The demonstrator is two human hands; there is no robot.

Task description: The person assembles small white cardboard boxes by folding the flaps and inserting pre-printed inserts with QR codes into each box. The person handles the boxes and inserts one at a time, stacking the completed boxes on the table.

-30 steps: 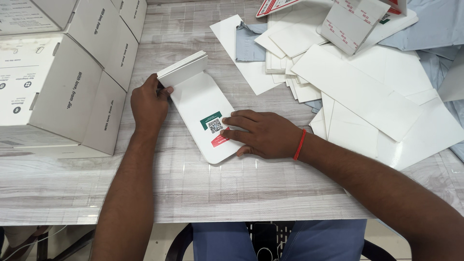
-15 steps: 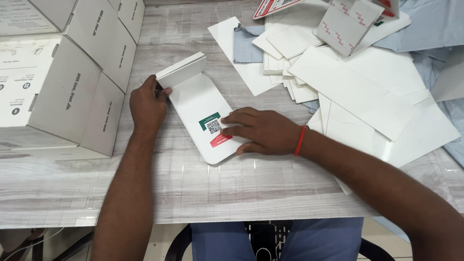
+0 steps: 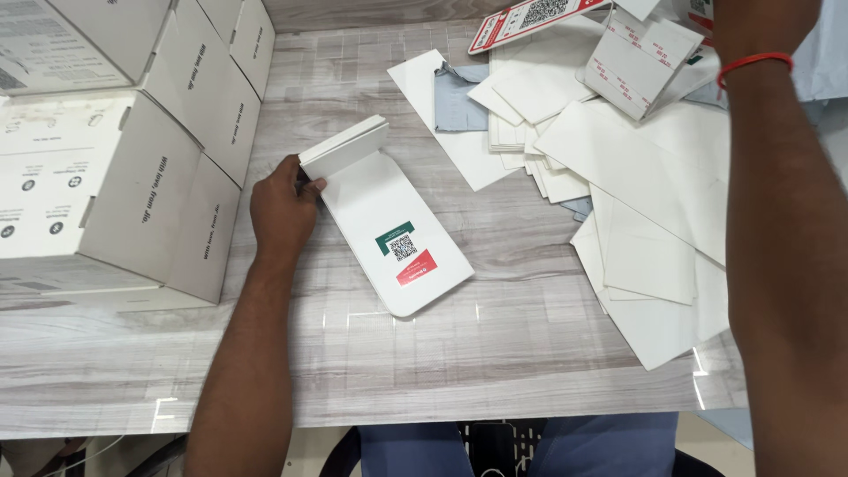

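Note:
A white flat-folded carton (image 3: 380,208) with a green and red label lies on the grey wood-grain table (image 3: 459,362). Its far flap (image 3: 344,146) stands folded up. My left hand (image 3: 283,208) grips the carton's left edge just below that flap, thumb against the fold. My right arm stretches toward the far right. Only the back of my right hand (image 3: 751,22) shows above a red wristband (image 3: 751,62) at the top edge, over the heap of white carton blanks (image 3: 636,177). Its fingers are out of the frame.
Stacked white cardboard boxes (image 3: 115,168) fill the left side of the table, close to my left hand. A light blue cloth (image 3: 450,97) lies under the blanks. A red-edged printed card (image 3: 530,18) sits at the top. The table's near edge runs along the bottom.
My right hand has left the carton's label end and swung up to the far right over the heap of blanks. My left hand keeps its hold on the carton.

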